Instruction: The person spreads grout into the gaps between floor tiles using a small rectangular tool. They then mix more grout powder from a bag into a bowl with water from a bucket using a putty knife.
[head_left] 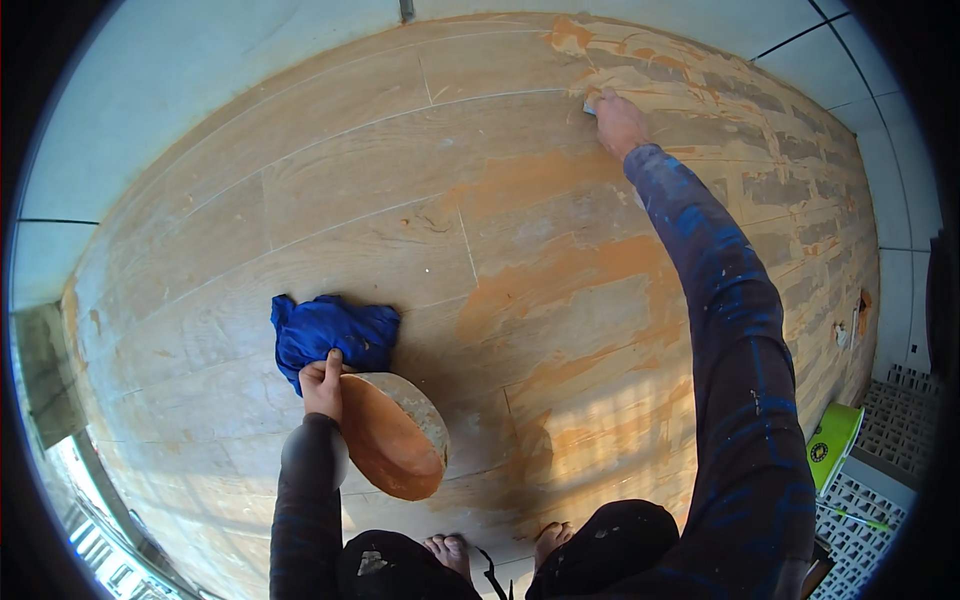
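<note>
My left hand (pixel 323 387) grips the rim of a round bowl (pixel 422 412) between thumb and fingers. The bowl is tilted, and its inside is coated with orange-brown paste. Just beyond that hand lies a crumpled blue cloth (pixel 335 332) on the wood-look tile floor (pixel 350 230). Stretched far out to the upper right, my right hand (pixel 622 124) is closed around a small flat spreader (pixel 590 104), mostly hidden by the fingers. The spreader is against the floor, beside wet orange grout (pixel 572 38) smeared over the tile joints.
Orange smears (pixel 560 285) cover the middle and right of the floor. Pale walls (pixel 230 70) border it. A green box (pixel 836 446) and grey perforated mats (pixel 855 520) are at the lower right. My bare feet (pixel 450 552) stand near the lower edge.
</note>
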